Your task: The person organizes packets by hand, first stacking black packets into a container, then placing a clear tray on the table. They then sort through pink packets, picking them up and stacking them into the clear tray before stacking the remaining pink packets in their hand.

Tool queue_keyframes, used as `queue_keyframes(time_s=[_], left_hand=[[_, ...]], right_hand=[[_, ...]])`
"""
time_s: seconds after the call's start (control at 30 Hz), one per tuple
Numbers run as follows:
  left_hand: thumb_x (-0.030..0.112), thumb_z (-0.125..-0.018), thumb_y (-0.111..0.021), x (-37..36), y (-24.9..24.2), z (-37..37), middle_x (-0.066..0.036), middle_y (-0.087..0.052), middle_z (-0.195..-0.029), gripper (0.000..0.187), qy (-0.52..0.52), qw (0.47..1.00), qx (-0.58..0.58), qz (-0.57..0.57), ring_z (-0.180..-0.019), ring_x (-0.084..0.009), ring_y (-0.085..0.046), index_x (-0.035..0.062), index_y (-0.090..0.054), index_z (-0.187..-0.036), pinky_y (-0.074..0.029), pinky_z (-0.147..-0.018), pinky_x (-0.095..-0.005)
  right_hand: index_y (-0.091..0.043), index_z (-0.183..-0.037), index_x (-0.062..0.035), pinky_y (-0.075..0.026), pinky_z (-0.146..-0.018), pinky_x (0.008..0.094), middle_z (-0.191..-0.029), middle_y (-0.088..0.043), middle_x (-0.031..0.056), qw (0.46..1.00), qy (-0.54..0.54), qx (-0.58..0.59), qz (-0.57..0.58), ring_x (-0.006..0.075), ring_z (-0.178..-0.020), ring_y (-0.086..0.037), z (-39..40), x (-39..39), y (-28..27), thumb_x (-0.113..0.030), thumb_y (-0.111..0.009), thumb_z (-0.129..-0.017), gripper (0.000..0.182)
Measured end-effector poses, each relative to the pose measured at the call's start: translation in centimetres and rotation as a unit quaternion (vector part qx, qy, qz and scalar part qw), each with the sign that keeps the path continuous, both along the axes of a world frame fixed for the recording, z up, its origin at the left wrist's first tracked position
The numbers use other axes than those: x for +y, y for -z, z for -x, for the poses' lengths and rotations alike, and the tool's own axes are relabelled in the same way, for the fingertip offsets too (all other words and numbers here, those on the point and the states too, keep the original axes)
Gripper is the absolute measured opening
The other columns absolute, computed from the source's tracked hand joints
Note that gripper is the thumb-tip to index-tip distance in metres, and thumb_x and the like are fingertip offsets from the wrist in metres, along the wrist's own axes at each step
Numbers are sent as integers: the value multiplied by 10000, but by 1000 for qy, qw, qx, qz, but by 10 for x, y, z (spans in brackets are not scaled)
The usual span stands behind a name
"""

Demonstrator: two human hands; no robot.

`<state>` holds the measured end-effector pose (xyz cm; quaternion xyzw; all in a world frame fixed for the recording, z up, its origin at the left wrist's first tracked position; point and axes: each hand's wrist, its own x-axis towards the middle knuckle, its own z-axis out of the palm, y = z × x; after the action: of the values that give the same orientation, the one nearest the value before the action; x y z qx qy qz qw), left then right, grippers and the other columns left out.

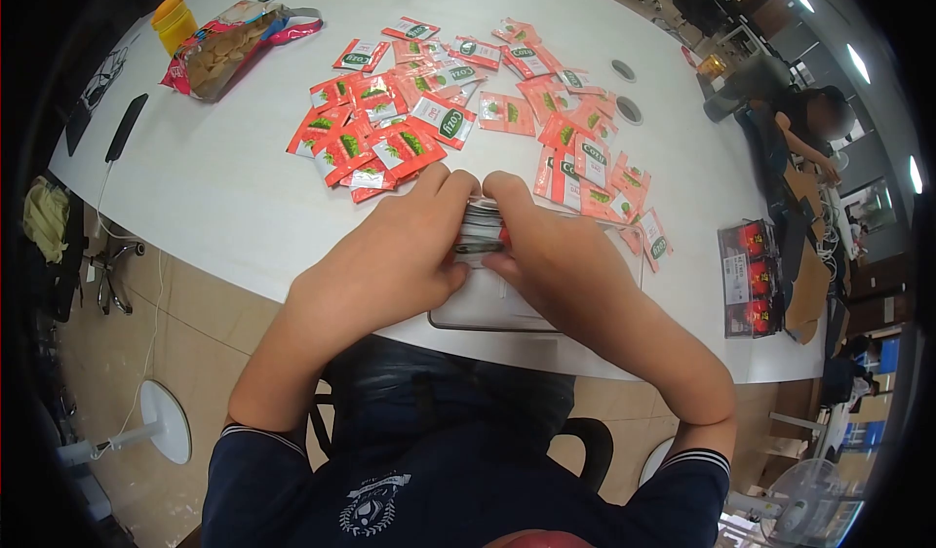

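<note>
A stack of thin packets point(480, 228) stands between my hands near the table's front edge, its layered edges showing. My left hand point(400, 241) is closed on the stack from the left, thumb low and fingers at the top. From the right my right hand point(546, 246) grips the same stack, its fingers curled round the far end. Beneath my hands lies a flat, clear tray or lid point(497, 304) with a dark front rim. Just beyond them, red tea sachets point(408, 146) lie in a loose heap, and paler sachets point(585, 163) spread to the right.
An open snack bag point(219, 56) and a yellow container point(174, 23) stand at the back left. A black flat device point(127, 127) lies on the white table point(224, 177). A clear box with red items point(751, 280) is at the right edge. Another person point(819, 119) sits beyond it.
</note>
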<state>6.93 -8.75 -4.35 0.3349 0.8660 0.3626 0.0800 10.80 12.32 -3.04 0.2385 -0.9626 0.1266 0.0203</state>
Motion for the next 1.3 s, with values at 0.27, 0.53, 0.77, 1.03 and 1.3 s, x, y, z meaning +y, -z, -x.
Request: queue_keyframes(time_s=[0.27,0.53,0.77,1.03,1.3], left_hand=[[-15,-841,-708,5,5,-3,-267,-567,-1138,394,-22,998,60,12,-938,-475,-676,-35,-506,-1178,-547,-811,-537],[-11,-822,-738,9,5,-4,-254,-589,-1119,406,-31,995,92,24,-943,-457,-676,-44,-523,-1165,-556,-822,-521],[11,-829,-774,9,-1,-3,-231,-605,-1215,553,-36,997,46,54,-1041,-438,-667,-10,-523,-1321,-558,-862,-484],[-65,-776,-715,8,6,-3,-281,-589,-1074,508,-9,991,133,30,-886,-468,-672,-73,-502,-1237,-558,-784,-525],[-80,-768,-699,11,0,-4,-258,-575,-1114,476,-42,993,73,88,-950,-464,-654,-33,-512,-1204,-541,-796,-523]], right_hand=[[-520,-1352,-53,-527,-584,364,-836,-707,96,997,22,77,-16,262,-728,-736,-1,1,12,-343,-951,-742,801],[-538,-1403,-42,-449,-501,332,-736,-590,26,980,34,165,-108,171,-589,-641,-4,-6,18,-375,-953,-711,873],[-569,-1424,-10,-441,-475,306,-665,-607,13,979,30,161,-119,158,-527,-640,-4,-12,22,-308,-832,-815,727],[-485,-1486,27,-422,-443,337,-592,-614,27,971,63,175,-151,180,-468,-608,-3,-21,31,-450,-898,-772,952],[-552,-1448,-101,-447,-513,358,-601,-591,41,992,48,115,-13,191,-533,-631,-8,14,-13,-427,-888,-819,783]])
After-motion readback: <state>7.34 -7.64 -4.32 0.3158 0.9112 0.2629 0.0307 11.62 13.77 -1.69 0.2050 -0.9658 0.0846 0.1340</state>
